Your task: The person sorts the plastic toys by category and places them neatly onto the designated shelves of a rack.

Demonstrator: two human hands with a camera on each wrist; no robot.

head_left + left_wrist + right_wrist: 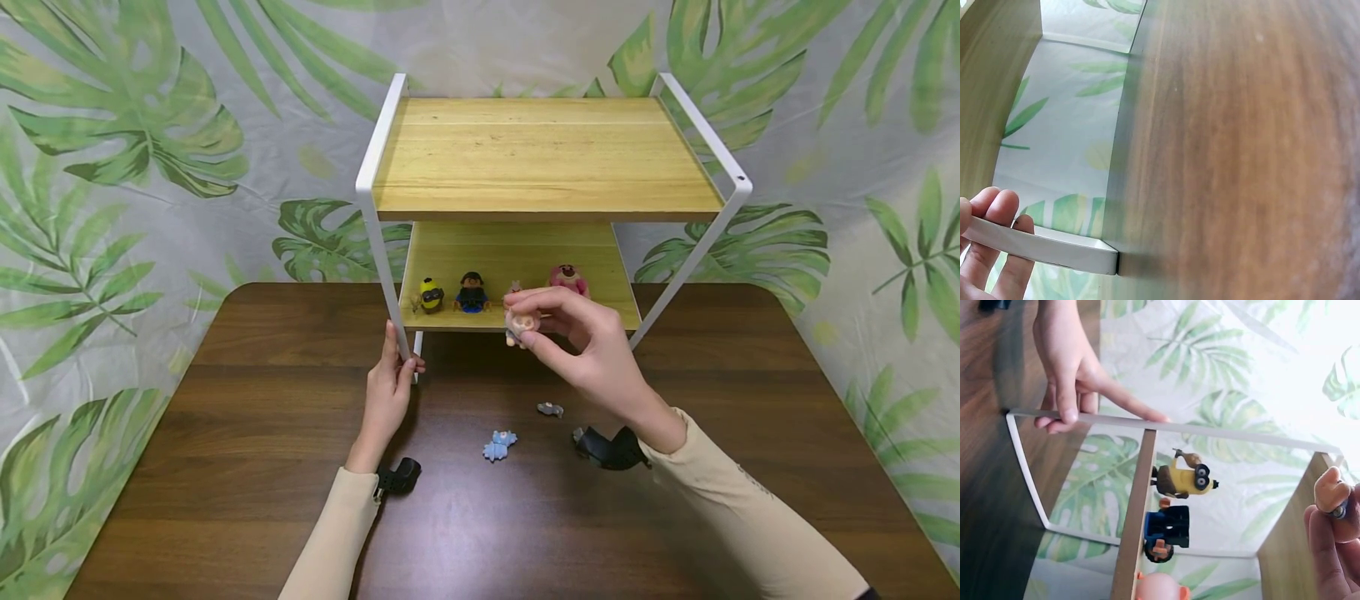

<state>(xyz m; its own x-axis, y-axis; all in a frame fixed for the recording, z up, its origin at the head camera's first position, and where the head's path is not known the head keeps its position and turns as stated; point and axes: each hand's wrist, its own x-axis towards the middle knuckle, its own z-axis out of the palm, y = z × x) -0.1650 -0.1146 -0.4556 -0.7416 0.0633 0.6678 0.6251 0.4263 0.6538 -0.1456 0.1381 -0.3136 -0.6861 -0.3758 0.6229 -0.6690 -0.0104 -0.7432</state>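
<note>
My left hand grips the lower left post of a white-framed shelf unit; in the left wrist view its fingers curl round the white bar. With thumb and fingertips, my right hand pinches a small pale pink and beige figurine in front of the lower shelf's edge. On that shelf stand a yellow minion figure, a dark-haired figure in blue and black, and a pink bear figure. Another small pinkish figure is partly hidden behind the held one.
On the dark wooden table lie light blue figurine pieces and a small grey figurine. The upper wooden shelf overhangs the lower one. A leaf-patterned cloth hangs behind. Black devices sit at both wrists.
</note>
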